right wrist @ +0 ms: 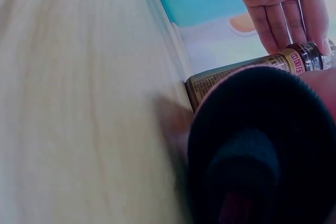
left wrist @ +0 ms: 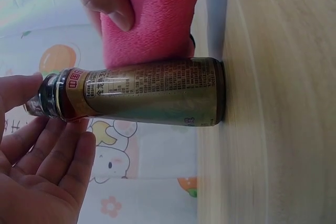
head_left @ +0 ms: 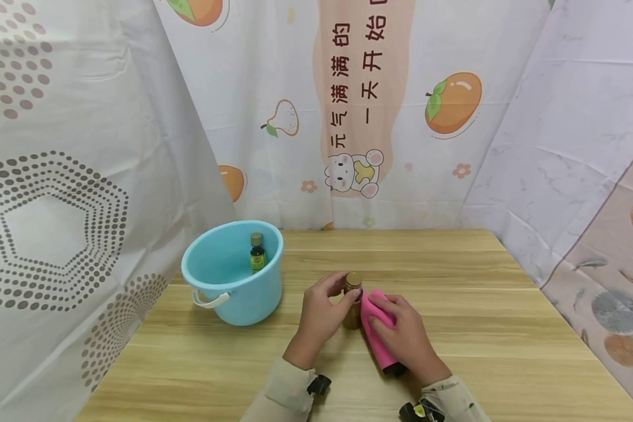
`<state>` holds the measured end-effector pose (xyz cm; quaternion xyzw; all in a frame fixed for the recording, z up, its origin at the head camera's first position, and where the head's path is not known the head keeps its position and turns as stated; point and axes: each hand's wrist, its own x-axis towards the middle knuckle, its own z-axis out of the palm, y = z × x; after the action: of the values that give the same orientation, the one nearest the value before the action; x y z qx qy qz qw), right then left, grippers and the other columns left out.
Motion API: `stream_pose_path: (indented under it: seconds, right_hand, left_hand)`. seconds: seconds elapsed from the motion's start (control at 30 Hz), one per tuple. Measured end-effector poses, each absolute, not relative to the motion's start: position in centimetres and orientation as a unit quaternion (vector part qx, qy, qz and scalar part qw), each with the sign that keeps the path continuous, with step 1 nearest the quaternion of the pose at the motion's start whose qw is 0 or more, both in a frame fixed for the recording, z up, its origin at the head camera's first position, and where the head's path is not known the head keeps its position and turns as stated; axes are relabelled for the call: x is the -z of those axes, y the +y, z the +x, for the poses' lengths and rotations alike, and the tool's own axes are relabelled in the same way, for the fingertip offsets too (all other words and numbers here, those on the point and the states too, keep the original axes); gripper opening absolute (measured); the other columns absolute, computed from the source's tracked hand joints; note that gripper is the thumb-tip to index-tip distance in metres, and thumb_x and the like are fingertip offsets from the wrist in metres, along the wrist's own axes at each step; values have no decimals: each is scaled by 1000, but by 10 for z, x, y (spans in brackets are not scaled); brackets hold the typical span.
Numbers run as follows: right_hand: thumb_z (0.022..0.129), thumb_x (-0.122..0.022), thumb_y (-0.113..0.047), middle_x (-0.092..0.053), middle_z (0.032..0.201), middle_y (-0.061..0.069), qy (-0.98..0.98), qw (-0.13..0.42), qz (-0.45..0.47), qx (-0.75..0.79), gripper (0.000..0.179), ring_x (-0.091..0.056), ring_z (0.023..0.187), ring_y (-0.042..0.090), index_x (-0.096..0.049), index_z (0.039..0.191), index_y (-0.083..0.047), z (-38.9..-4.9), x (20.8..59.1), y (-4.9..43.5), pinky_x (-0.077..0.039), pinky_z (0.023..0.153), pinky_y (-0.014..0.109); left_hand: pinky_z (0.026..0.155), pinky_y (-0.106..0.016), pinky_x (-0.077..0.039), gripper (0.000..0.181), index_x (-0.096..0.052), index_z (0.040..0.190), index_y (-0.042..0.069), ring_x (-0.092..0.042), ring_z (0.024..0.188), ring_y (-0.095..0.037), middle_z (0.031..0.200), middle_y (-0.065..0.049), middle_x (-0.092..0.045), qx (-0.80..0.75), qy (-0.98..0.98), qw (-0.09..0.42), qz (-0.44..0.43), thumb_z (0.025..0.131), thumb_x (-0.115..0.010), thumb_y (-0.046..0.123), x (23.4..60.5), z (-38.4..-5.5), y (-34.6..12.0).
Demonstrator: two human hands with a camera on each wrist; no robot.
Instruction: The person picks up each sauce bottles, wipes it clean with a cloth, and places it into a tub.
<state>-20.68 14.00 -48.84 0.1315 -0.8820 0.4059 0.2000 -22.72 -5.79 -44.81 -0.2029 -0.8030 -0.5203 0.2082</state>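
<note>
A brown glass sauce bottle (head_left: 353,318) with a gold cap and a gold printed label stands upright on the table. My left hand (head_left: 318,319) pinches it at the neck, thumb on one side and fingers on the other. In my right hand (head_left: 408,337) is a pink fuzzy cloth-like roll (head_left: 378,340) with a black end (right wrist: 247,98); its exact kind is unclear. The left wrist view shows the pink surface (left wrist: 157,19) touching the side of the bottle (left wrist: 152,95). Seen from the right wrist, the black end hides most of my right hand and part of the bottle.
Left of my hands a light blue bucket (head_left: 253,302) with a white handle stands on the wooden table (head_left: 480,316). Inside it is a dark bottle (head_left: 257,258) with a gold cap and yellow-green label. Printed curtains (head_left: 274,170) hang behind the table and at both sides.
</note>
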Motion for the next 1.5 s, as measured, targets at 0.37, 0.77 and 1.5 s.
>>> stream_pose_path:
  seconds: [0.37,0.77,1.5]
  right_hand:
    - [89,-80,-17,-68,119,14,-903,136,107,-394,42,-67,99,24,-74,130,-17,-206,485,138,-56,78,33]
    - [86,-82,-14,-69,118,9,-890,192,128,-393,41,-68,101,23,-76,126,-19,-206,489,137,-59,80,36]
    - [85,-84,-9,-67,123,6,-811,318,178,-457,49,-63,99,15,-73,131,-20,-205,485,140,-57,74,21]
  left_hand:
    - [92,-37,-62,43,-68,134,15,-74,108,-16,127,-2,-73,522,-801,213,-200,95,-78,28,449,-227,-58]
    - [91,-36,-62,40,-69,133,18,-75,105,-15,125,-1,-73,523,-799,216,-201,95,-78,26,450,-227,-59]
    - [96,-40,-60,40,-65,138,16,-69,116,-18,127,-3,-70,507,-808,200,-226,99,-73,21,450,-228,-57]
